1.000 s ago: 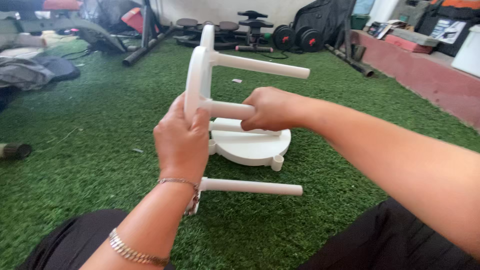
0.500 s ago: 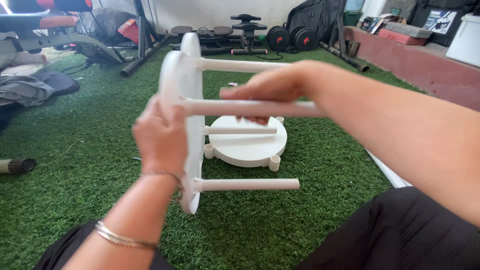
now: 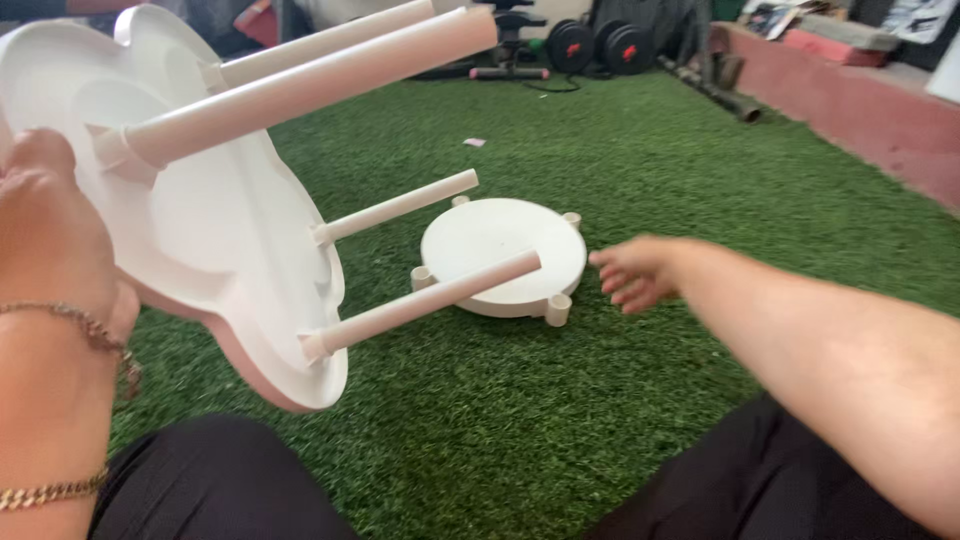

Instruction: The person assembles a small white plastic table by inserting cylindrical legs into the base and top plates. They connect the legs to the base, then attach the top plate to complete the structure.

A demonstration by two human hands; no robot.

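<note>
- My left hand point(image 3: 50, 225) stays clamped on the edge of the white tabletop point(image 3: 215, 240), now swung up close and tilted, its four legs point(image 3: 425, 300) jutting out to the right.
- My right hand point(image 3: 632, 272) has let go of the leg it gripped a moment ago; it's empty, fingers loosely spread, reaching forward.
- Just left of that hand lies the round white disc point(image 3: 505, 250) on the green turf point(image 3: 700, 170).
- I'd judge the legs are all seated.
</note>
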